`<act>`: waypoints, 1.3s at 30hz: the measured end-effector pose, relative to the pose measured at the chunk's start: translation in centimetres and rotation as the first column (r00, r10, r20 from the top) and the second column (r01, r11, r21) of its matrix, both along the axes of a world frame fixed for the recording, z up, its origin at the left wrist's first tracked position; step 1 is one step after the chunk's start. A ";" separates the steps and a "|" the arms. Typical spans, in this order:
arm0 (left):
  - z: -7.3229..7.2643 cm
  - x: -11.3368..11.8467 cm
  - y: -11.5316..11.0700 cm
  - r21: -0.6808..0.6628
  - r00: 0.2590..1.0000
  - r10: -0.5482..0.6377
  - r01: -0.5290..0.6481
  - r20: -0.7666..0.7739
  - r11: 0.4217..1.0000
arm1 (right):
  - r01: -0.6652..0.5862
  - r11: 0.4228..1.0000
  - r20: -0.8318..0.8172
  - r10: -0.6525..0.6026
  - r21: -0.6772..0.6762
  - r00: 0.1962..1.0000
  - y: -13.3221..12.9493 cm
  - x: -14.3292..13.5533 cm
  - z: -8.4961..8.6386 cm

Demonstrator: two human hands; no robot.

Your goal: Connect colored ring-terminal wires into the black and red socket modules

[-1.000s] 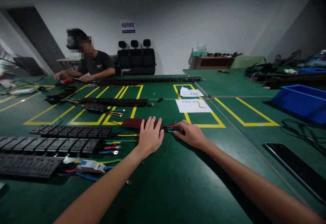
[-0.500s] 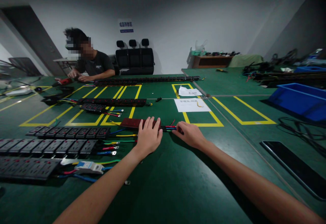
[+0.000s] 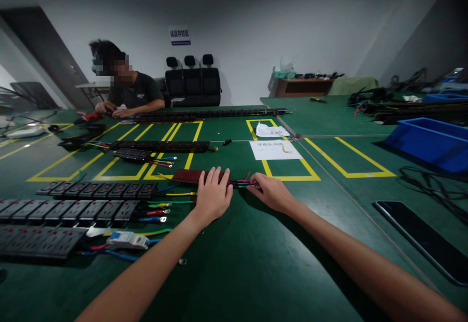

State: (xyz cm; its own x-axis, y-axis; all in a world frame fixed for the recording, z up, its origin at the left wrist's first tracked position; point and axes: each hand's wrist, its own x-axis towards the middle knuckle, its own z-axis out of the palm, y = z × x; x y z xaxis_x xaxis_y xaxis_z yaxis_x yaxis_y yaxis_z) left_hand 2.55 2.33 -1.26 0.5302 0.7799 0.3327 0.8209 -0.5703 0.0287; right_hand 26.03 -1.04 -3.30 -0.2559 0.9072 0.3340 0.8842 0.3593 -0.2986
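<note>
My left hand (image 3: pixel 215 196) lies palm down over the right part of a dark red flat block (image 3: pixel 185 176), its fingers spread across the top. Several coloured wires (image 3: pixel 241 183) come out of the block's right end. Their far ends are pinched between the thumb and fingers of my right hand (image 3: pixel 269 191); the tips are partly hidden there. A yellow wire (image 3: pixel 181 194) and a blue wire lie at the block's near left side. Left of my hands are rows of black socket modules (image 3: pixel 113 210) with ring-terminal leads.
A white breaker-like part (image 3: pixel 128 239) lies near front left. Beyond are more socket strips (image 3: pixel 164 146), paper labels (image 3: pixel 276 150) and yellow tape outlines. A phone (image 3: pixel 420 239), black cable (image 3: pixel 435 190) and blue bin (image 3: pixel 431 144) lie to the right. A co-worker (image 3: pixel 137 90) sits across the table.
Both hands stay in place on the block and the wires. My right fingers shift only slightly at the wire ends.
</note>
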 end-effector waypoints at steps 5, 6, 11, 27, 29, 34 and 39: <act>-0.3 0.1 -0.1 0.066 1.000 0.025 -0.024 -0.019 0.998 | -0.102 0.989 0.037 0.098 0.108 0.994 -0.1 0.0 -0.2; -0.3 0.2 -0.1 0.072 0.999 0.028 -0.027 -0.022 0.997 | -0.113 0.986 0.048 0.107 0.123 0.993 -0.2 -0.1 -0.3; -0.2 0.2 -0.1 0.079 0.999 0.029 -0.027 -0.027 0.996 | -0.153 0.975 0.073 0.143 0.158 0.987 -0.4 -0.2 -0.4; 0.1 0.1 -0.3 0.046 1.000 0.018 -0.017 -0.006 0.999 | -0.108 0.992 0.071 0.104 0.058 0.992 -0.5 -0.8 0.1; 0.1 0.1 -0.3 0.043 1.000 0.015 -0.015 -0.003 0.999 | -0.107 0.992 0.064 0.103 0.060 0.993 -0.5 -0.8 0.0; 0.0 0.1 -0.3 0.073 1.000 0.019 -0.018 -0.012 0.997 | -0.105 0.994 0.054 0.103 0.035 0.993 -0.5 -0.9 0.0; 0.0 0.1 -0.3 0.069 1.000 0.018 -0.017 -0.015 0.997 | -0.095 0.995 0.060 0.094 0.017 0.994 -0.6 -1.0 0.1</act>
State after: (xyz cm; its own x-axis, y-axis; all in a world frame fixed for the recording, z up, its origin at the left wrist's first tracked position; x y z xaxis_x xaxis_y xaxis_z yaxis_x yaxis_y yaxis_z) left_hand 2.68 2.06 -1.29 0.5220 0.7646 0.3780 0.8310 -0.5558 -0.0234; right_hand 25.08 -1.61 -3.22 -0.3596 0.8715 0.3335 0.8618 0.4472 -0.2393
